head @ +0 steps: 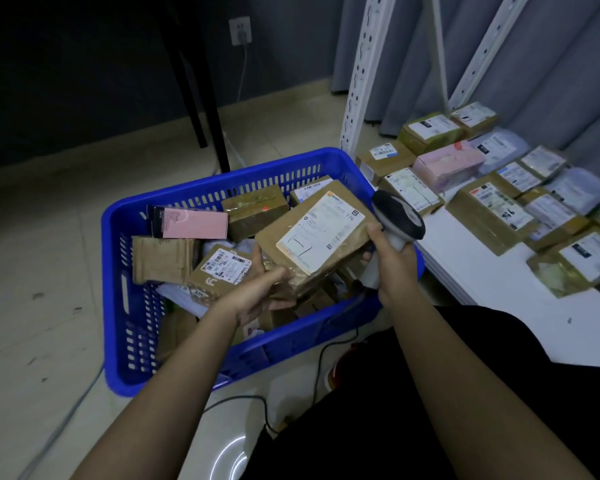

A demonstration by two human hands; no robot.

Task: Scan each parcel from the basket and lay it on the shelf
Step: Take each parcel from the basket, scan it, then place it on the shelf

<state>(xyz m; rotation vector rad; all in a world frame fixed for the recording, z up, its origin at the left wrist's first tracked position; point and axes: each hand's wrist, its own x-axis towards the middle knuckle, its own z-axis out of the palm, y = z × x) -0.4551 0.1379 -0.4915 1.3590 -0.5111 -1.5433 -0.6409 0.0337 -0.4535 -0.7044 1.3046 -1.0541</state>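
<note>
A blue plastic basket [201,192] on the floor holds several parcels, among them a pink box [194,223] and brown cardboard boxes. My left hand [260,289] grips the near corner of a brown parcel with a white label [312,237], raised above the basket with its label facing up. My right hand [392,258] holds a grey and black handheld scanner [399,216], and its fingertips touch the parcel's right edge. The scanner's head sits just right of the label. A low white shelf [492,278] to the right carries several labelled parcels.
White perforated shelf posts [361,71] rise behind the basket's far right corner. A black table leg [201,81] stands behind the basket. The scanner's black cable [319,368] runs across the tiled floor near my knee. Grey curtains hang behind the shelf.
</note>
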